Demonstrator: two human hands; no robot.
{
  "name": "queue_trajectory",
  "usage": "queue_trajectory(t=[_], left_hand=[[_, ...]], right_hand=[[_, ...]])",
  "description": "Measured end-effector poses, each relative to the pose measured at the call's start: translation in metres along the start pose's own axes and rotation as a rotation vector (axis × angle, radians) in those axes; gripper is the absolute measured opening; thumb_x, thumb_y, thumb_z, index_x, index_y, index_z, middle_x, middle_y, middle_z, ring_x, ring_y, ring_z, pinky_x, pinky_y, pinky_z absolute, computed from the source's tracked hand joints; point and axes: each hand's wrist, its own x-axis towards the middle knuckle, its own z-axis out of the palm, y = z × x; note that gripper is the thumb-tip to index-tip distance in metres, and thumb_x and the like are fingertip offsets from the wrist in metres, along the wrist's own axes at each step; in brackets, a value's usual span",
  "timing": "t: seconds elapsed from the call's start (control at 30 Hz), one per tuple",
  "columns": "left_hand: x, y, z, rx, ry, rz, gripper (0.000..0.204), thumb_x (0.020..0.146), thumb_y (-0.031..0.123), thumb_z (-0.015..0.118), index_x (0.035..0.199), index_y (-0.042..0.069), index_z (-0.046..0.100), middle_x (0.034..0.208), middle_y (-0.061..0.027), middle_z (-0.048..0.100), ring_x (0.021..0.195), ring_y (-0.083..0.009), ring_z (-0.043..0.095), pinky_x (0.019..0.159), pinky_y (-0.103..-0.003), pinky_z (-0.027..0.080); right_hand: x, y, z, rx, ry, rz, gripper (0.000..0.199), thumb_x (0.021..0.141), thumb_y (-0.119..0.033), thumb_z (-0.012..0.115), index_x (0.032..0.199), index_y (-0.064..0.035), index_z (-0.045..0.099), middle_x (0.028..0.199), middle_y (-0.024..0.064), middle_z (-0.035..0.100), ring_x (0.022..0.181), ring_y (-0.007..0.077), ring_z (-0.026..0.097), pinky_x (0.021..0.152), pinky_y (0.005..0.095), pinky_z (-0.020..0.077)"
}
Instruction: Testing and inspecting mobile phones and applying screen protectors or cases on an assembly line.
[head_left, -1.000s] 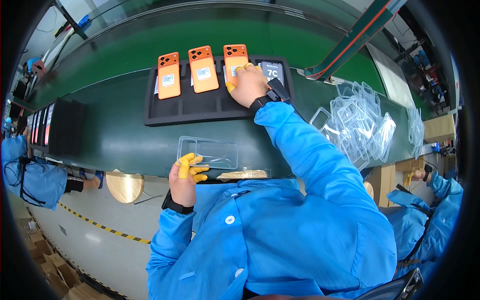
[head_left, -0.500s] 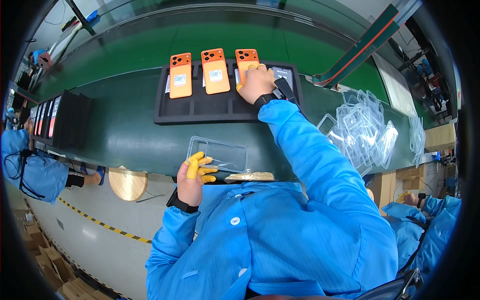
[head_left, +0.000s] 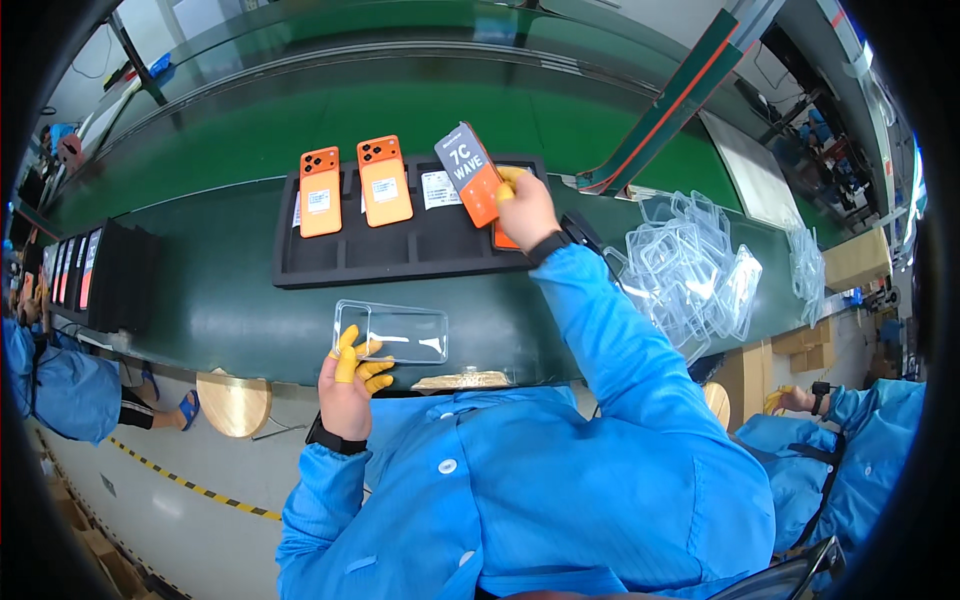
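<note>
My left hand, in yellow finger cots, pinches a clear plastic shell above the near edge of the green bench. My right hand grips a smartphone by its right side, tilted, its printed grey-and-orange front turned toward me. It is over the right half of a black compartment tray. Two orange smartphones, one at the left and one in the middle, lie there with camera sides up and white labels on them. A white label shows beside the held smartphone. Another orange piece is partly hidden under my right hand.
Clear plastic shells are heaped on the bench at the right. A green post rises behind them. Black trays stand stacked at the far left. Co-workers in blue sit on both sides; a wooden stool is at lower left.
My right hand has lifted the third smartphone out of the tray and turned its front toward me. My left hand still has the clear shell. The whole view has shifted a little.
</note>
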Motion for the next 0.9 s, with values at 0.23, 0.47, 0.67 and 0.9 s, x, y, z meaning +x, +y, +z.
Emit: queue_trajectory(t=[0.23, 0.47, 0.67, 0.9], left_hand=[[-0.002, 0.021, 0.023, 0.223, -0.049, 0.11, 0.041, 0.103, 0.022, 0.043, 0.141, 0.007, 0.04, 0.118, -0.0156, 0.061, 0.093, -0.0243, 0.067, 0.077, -0.031, 0.054], [0.001, 0.035, 0.05, 0.236, -0.332, 0.186, 0.041, 0.099, 0.009, 0.05, 0.138, 0.002, 0.041, 0.121, -0.0111, 0.06, 0.105, -0.0202, 0.063, 0.089, -0.033, 0.053], [-0.001, 0.032, 0.053, 0.307, -0.434, 0.229, 0.041, 0.096, 0.003, 0.053, 0.136, 0.0, 0.043, 0.124, -0.0093, 0.059, 0.112, -0.0178, 0.059, 0.096, -0.033, 0.049], [-0.007, 0.037, 0.05, 0.318, -0.535, 0.151, 0.045, 0.095, 0.001, 0.055, 0.138, 0.001, 0.042, 0.128, -0.0094, 0.057, 0.117, -0.0169, 0.056, 0.101, -0.034, 0.044]], right_hand=[[-0.087, -0.052, -0.054, 0.678, -0.457, 0.256, 0.032, 0.096, 0.0, 0.045, 0.127, 0.0042, 0.054, 0.115, 0.0086, 0.064, 0.104, 0.0145, 0.059, 0.093, 0.0287, 0.0462], [-0.139, -0.072, -0.072, 0.684, -0.772, 0.322, 0.033, 0.099, -0.001, 0.041, 0.129, 0.0029, 0.054, 0.121, 0.0085, 0.062, 0.111, 0.0148, 0.058, 0.098, 0.0293, 0.0442], [-0.147, -0.068, -0.078, 0.645, -0.76, 0.287, 0.032, 0.099, -0.001, 0.04, 0.128, 0.0027, 0.055, 0.119, 0.0084, 0.062, 0.109, 0.0146, 0.058, 0.097, 0.0293, 0.0446], [-0.157, -0.066, -0.077, 0.764, -0.747, 0.412, 0.032, 0.099, -0.001, 0.04, 0.127, 0.0025, 0.055, 0.119, 0.0081, 0.062, 0.108, 0.0143, 0.058, 0.097, 0.0294, 0.0449]])
